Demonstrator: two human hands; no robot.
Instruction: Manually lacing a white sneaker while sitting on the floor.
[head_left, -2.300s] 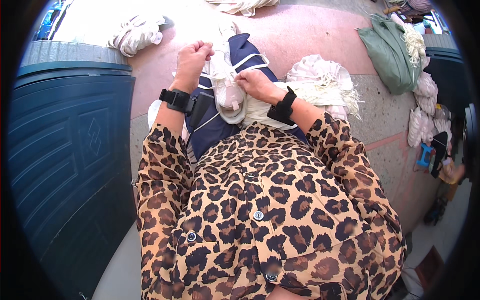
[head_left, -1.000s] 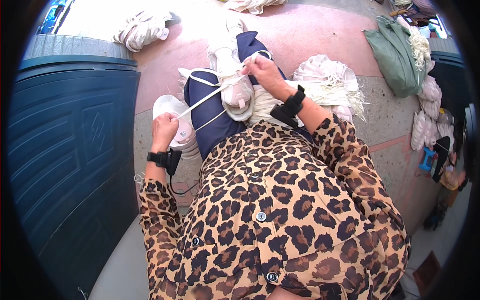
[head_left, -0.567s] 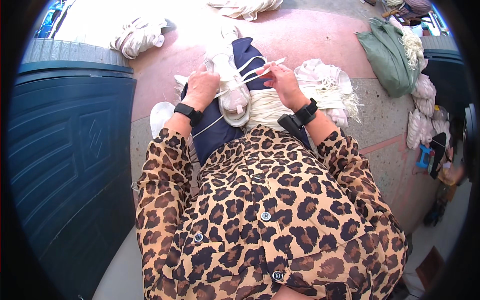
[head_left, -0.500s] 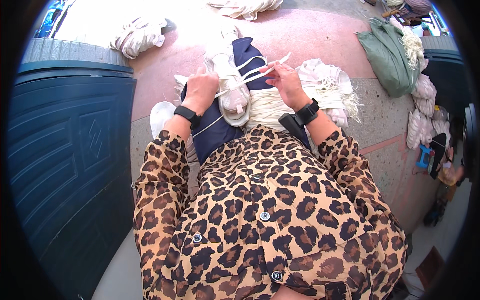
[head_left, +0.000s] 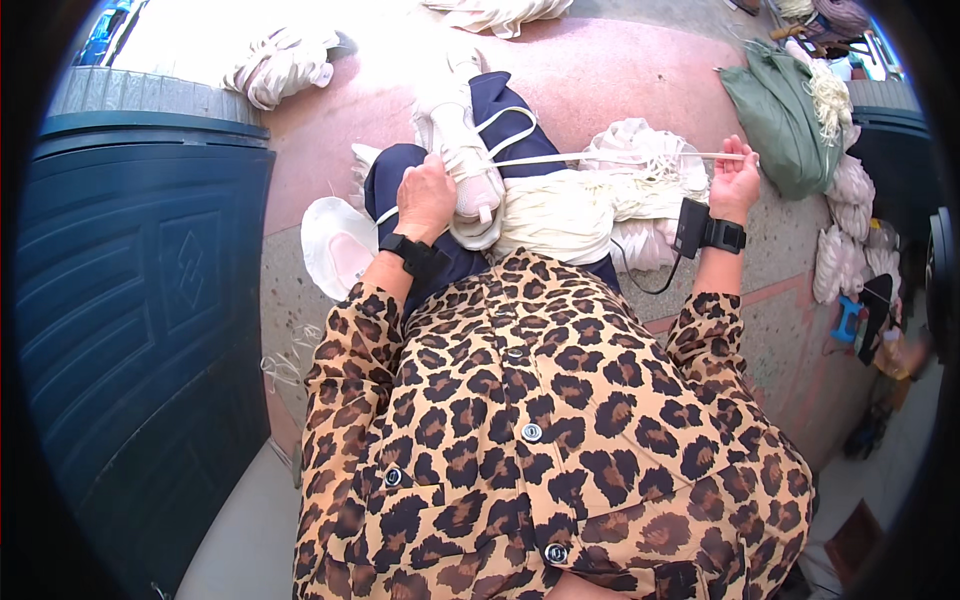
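A pale pink and white sneaker (head_left: 478,192) lies across my dark trouser legs, its pull tab toward me. My left hand (head_left: 426,196) is closed at the sneaker's left side; its fingertips are partly hidden. From the sneaker's opening a flat white shoelace (head_left: 590,157) runs taut to the right. My right hand (head_left: 736,180) pinches the far part of that lace. Another length of white lace loops over my right knee. Beside the sneaker, a thick bundle of cream laces (head_left: 560,215) rests across my lap.
White-and-pink bundles (head_left: 640,142) lie right of my lap. A green sack (head_left: 780,120) and more lace bundles (head_left: 840,262) stand farther right. A white-and-pink piece (head_left: 338,245) sits by my left knee. Dark blue panelled doors (head_left: 140,300) rise at the left.
My right hand has moved far to the right, drawing the lace from slack loops into a straight line. My left hand has shifted slightly nearer and to the right along the sneaker.
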